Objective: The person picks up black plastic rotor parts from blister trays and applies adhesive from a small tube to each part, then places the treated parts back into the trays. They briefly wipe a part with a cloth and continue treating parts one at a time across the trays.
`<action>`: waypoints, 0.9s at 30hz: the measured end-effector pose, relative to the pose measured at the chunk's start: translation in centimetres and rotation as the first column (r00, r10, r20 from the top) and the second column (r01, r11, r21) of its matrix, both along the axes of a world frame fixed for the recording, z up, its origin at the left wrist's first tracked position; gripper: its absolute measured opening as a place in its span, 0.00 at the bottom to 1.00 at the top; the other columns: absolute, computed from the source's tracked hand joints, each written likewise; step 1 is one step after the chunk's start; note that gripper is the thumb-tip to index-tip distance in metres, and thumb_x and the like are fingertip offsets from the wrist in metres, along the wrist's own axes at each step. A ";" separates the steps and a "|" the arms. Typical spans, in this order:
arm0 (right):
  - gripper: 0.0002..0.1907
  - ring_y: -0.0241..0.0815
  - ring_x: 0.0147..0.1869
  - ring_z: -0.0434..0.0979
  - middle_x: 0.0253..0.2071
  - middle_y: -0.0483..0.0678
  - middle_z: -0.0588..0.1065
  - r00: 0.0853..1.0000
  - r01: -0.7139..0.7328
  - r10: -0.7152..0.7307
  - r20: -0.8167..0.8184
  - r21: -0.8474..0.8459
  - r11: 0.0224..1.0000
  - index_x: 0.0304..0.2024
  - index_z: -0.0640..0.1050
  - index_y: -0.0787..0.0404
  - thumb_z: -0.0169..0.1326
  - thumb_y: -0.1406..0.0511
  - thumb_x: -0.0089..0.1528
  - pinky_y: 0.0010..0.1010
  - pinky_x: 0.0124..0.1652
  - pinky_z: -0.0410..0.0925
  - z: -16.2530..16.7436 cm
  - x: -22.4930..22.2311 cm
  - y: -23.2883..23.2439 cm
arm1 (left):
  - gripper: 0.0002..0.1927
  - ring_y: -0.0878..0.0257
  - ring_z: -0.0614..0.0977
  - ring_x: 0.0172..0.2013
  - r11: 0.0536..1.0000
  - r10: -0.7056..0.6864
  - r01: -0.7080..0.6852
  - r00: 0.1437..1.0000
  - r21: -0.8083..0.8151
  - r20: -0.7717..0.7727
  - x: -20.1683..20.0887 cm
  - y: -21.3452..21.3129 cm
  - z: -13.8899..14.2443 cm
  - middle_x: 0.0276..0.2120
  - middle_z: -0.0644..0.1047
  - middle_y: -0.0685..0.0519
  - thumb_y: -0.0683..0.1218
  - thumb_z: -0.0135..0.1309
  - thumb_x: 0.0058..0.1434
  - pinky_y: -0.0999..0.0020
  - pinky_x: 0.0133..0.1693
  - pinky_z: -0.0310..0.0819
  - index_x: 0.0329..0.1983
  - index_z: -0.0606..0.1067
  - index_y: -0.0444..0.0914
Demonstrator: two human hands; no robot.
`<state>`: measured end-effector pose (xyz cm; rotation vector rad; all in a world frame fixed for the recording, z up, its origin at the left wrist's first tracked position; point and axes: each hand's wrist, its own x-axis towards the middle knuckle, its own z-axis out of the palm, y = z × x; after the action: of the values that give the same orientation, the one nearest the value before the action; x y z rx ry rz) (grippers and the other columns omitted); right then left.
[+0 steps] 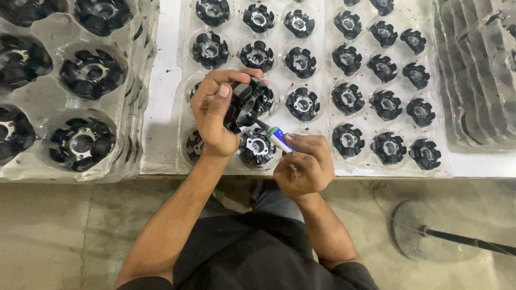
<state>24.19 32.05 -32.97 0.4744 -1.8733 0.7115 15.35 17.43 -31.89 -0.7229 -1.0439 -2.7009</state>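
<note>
Above the clear tray [322,121], left hand [215,115] gripping black ribbed part [248,102], right hand [303,166] clasping marker [275,135].

Black finned parts are the bulk of it. I count six in the top tray of the left stack [54,102] and about eleven in the middle tray [183,70], where hands hide some pockets. There are fourteen in the right tray [443,134], two of them cut by the far edge. One more black part [244,102] is held in the left hand [215,115], and one pen [278,138] in the right hand [303,169]. One pile of empty trays [473,80] sits far right, and one round stand base [411,231] is on the floor.
</note>
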 end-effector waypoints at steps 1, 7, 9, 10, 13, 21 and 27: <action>0.12 0.54 0.39 0.81 0.38 0.56 0.78 1.000 -0.004 0.004 0.002 0.006 1.000 0.29 0.70 0.66 0.52 0.82 0.46 0.38 0.39 0.75 0.0 0.0 0.0 | 0.15 0.52 0.84 0.47 1.000 -0.007 0.006 1.000 0.029 0.025 -0.1 0.1 -0.2 0.48 0.78 0.33 0.47 0.46 0.75 0.60 0.53 0.81 0.50 0.73 0.28; 0.13 0.53 0.38 0.81 0.38 0.56 0.78 1.000 -0.010 0.011 -0.011 0.013 1.000 0.29 0.70 0.66 0.53 0.83 0.46 0.37 0.38 0.75 -0.1 -0.4 -0.2 | 0.14 0.52 0.84 0.47 0.997 -0.045 0.041 0.997 0.058 0.062 -0.5 0.0 -0.9 0.51 0.78 0.33 0.45 0.44 0.74 0.60 0.52 0.81 0.50 0.72 0.27; 0.13 0.53 0.38 0.81 0.37 0.56 0.78 1.000 -0.010 0.010 -0.014 0.019 1.000 0.28 0.71 0.66 0.52 0.83 0.45 0.37 0.37 0.75 -0.1 -0.5 -0.2 | 0.14 0.52 0.84 0.47 0.998 -0.038 0.035 0.998 0.045 0.051 -0.5 -0.1 -0.9 0.50 0.78 0.33 0.45 0.44 0.74 0.61 0.53 0.81 0.50 0.72 0.27; 0.13 0.53 0.38 0.81 0.37 0.56 0.78 1.000 -0.007 0.007 -0.011 0.022 1.000 0.28 0.71 0.66 0.52 0.83 0.45 0.37 0.37 0.75 0.0 -0.5 -0.2 | 0.14 0.53 0.84 0.47 0.999 -0.029 0.027 0.999 0.030 0.044 -0.5 -0.1 -0.9 0.50 0.78 0.33 0.45 0.44 0.75 0.61 0.53 0.80 0.50 0.72 0.27; 0.13 0.53 0.38 0.80 0.37 0.57 0.78 1.000 -0.001 0.001 -0.008 0.032 0.999 0.28 0.71 0.67 0.51 0.83 0.45 0.37 0.37 0.75 0.1 -0.5 -0.1 | 0.14 0.53 0.84 0.47 1.000 -0.014 0.014 0.999 -0.003 0.037 -0.6 -0.2 -1.0 0.49 0.78 0.33 0.45 0.43 0.75 0.62 0.53 0.81 0.51 0.72 0.28; 0.13 0.52 0.37 0.81 0.37 0.57 0.79 1.000 0.015 -0.014 -0.025 0.040 0.999 0.28 0.70 0.66 0.50 0.83 0.45 0.36 0.36 0.74 -0.2 -0.5 -0.2 | 0.14 0.51 0.83 0.47 0.999 -0.018 0.016 0.999 0.044 0.044 -0.8 -0.2 -1.3 0.51 0.78 0.33 0.45 0.43 0.74 0.59 0.53 0.81 0.51 0.72 0.28; 0.13 0.54 0.40 0.81 0.38 0.57 0.77 0.999 0.046 -0.047 0.005 0.055 0.997 0.30 0.70 0.64 0.52 0.81 0.46 0.39 0.38 0.75 -0.1 -0.1 -0.2 | 0.17 0.42 0.83 0.47 0.944 -0.175 0.089 0.951 0.317 0.253 -0.4 0.1 -1.1 0.50 0.78 0.37 0.52 0.48 0.69 0.47 0.51 0.80 0.51 0.73 0.34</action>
<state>24.10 31.86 -33.06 0.4627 -1.9080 0.6327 14.99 17.53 -32.94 -0.3781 -0.6177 -3.0501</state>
